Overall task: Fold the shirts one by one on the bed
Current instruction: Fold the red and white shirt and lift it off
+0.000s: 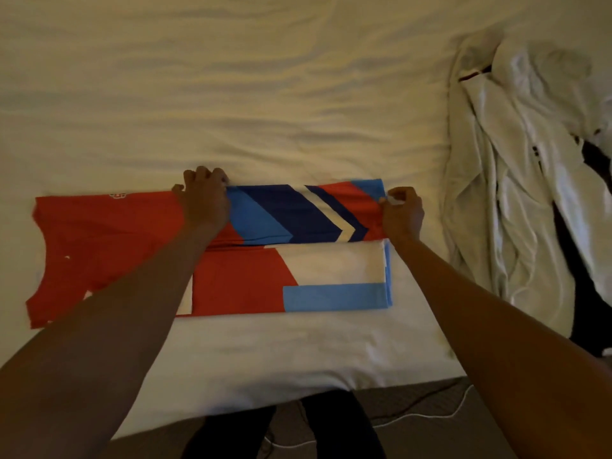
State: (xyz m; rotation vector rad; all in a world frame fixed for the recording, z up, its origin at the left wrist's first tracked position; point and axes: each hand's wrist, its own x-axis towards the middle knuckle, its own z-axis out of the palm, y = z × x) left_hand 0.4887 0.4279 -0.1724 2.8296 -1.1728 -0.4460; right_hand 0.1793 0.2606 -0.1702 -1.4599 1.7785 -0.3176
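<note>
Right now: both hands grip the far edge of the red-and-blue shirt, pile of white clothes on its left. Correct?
No. The pile of white clothes lies to the right of the shirt, not its left, as the head view shows. The left hand and right hand do both grip its far edge.

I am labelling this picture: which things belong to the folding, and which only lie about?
Job: red, blue and white shirt; left hand and right hand gripping it; bed; heap of white clothes, probably waiting.
Lying about: white cable on the floor.
</note>
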